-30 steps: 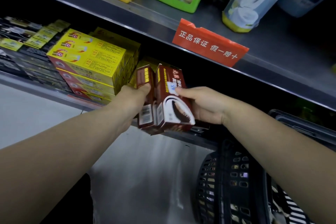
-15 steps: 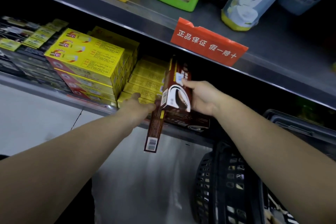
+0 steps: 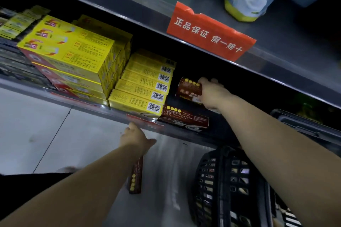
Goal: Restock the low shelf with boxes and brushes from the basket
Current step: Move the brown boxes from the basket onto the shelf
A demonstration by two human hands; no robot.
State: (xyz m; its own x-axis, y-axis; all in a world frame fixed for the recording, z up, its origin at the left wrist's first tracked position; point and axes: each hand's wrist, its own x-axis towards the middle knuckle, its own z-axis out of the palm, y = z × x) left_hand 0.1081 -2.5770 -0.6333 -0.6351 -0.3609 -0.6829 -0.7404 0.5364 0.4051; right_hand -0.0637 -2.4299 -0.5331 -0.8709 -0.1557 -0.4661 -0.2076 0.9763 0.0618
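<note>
brown box (image 3: 189,88) is far back in the low shelf (image 3: 88,106), in the dark gap right of the yellow boxes (image 3: 140,88). the right grip (image 3: 212,94) is closed on its right end, fingers wrapped over the top; whether the box rests on the shelf floor i cannot tell. a second brown box (image 3: 184,118) lies flat at the shelf's near edge, just in front of the held one. to do this step well, i would slide the held box left until it squares against the yellow stack, set it flat, and only then let go. the left grip (image 3: 136,138) hangs just below the shelf lip, curled round the top of a third brown box (image 3: 135,177) that dangles toward the floor; that hold looks loose and worth firming up. the basket (image 3: 230,180) stands near right, below the shelf.
</note>
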